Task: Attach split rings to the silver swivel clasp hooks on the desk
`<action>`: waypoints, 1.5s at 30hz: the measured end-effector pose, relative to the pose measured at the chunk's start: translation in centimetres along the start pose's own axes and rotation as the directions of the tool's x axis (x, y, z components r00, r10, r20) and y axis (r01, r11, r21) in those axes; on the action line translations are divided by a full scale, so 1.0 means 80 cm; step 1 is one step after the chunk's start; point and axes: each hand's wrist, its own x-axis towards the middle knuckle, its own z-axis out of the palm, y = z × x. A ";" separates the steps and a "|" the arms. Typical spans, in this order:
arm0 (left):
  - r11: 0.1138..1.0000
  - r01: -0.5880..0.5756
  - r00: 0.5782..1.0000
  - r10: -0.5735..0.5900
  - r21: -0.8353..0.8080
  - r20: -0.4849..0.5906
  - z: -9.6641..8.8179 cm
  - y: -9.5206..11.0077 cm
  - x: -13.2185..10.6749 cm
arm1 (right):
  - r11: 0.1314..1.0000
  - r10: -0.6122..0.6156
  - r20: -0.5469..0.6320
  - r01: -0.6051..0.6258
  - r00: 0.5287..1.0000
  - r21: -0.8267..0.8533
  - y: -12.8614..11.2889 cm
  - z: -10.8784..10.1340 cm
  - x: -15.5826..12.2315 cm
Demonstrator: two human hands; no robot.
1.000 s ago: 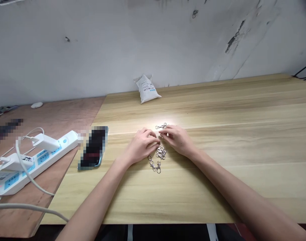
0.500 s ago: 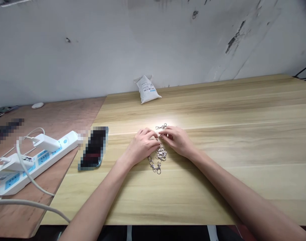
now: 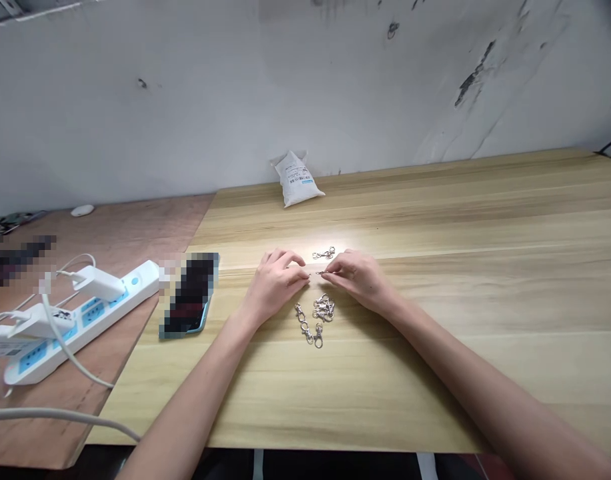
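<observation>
Both hands rest on the light wood worktop [image 3: 435, 280], fingertips meeting at centre. Left hand [image 3: 273, 283] and right hand [image 3: 358, 277] each have the grip pinched on one small metal clasp [image 3: 318, 273], held between them just above the worktop; left takes its left end, right its right end. A pile of clasps [image 3: 324, 308] lies just near of the hands, with a linked pair of clasps [image 3: 308, 331] beside it. A lone clasp [image 3: 324, 253] lies just beyond the fingertips. White pouch [image 3: 298, 180] sits far back by the wall. Phone [image 3: 191, 297] lies left of the left hand, and the power strip [image 3: 85, 313] further left on the brown table.
</observation>
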 end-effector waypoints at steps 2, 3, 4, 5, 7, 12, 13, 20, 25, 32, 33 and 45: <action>1.000 0.022 1.000 -0.022 0.015 -0.001 -0.002 -0.001 0.000 | 0.998 -0.053 0.032 0.055 0.998 -0.041 0.001 0.000 0.001; 0.999 0.030 1.000 -0.030 0.022 -0.002 -0.003 -0.001 -0.001 | 0.995 -0.079 0.047 0.081 0.996 -0.060 0.002 0.000 0.001; 0.999 0.036 0.999 -0.036 0.026 -0.003 -0.004 -0.001 0.000 | 0.991 -0.099 0.057 0.104 0.993 -0.083 0.003 0.001 0.001; 0.999 0.040 0.999 -0.040 0.028 -0.004 -0.005 -0.001 0.000 | 0.986 -0.115 0.062 0.121 0.991 -0.110 0.004 0.002 0.001; 0.999 0.046 0.999 -0.046 0.028 -0.002 -0.007 0.000 0.001 | 0.974 -0.129 0.063 0.139 0.990 -0.178 0.004 0.002 0.000; 0.999 0.047 0.998 -0.048 0.017 0.036 -0.008 0.000 0.002 | 0.935 -0.133 0.058 0.144 0.989 -0.325 -0.002 -0.003 -0.002; 0.999 0.047 0.998 -0.048 0.016 0.037 -0.007 -0.001 0.002 | 0.929 -0.134 0.053 0.144 0.990 -0.341 -0.004 -0.004 -0.002; 1.000 0.002 0.999 -0.003 0.014 0.053 -0.006 -0.001 0.001 | 0.913 -0.129 -0.022 0.110 0.991 -0.393 -0.004 0.003 0.000; 1.000 0.009 0.998 -0.010 0.028 0.066 -0.010 0.003 0.002 | 0.925 -0.126 -0.023 0.109 0.992 -0.365 0.000 0.010 0.001; 0.998 0.040 0.998 -0.042 0.050 0.052 -0.011 0.004 0.001 | 0.936 -0.138 -0.027 0.121 0.990 -0.330 0.001 0.013 -0.001; 0.998 0.042 0.998 -0.044 0.049 0.052 -0.011 0.004 0.000 | 0.936 -0.138 -0.025 0.122 0.990 -0.331 0.001 0.013 -0.001; 0.998 0.055 0.997 -0.056 0.017 0.048 -0.009 0.005 0.000 | 0.926 -0.148 -0.047 0.122 0.988 -0.359 0.004 0.016 -0.001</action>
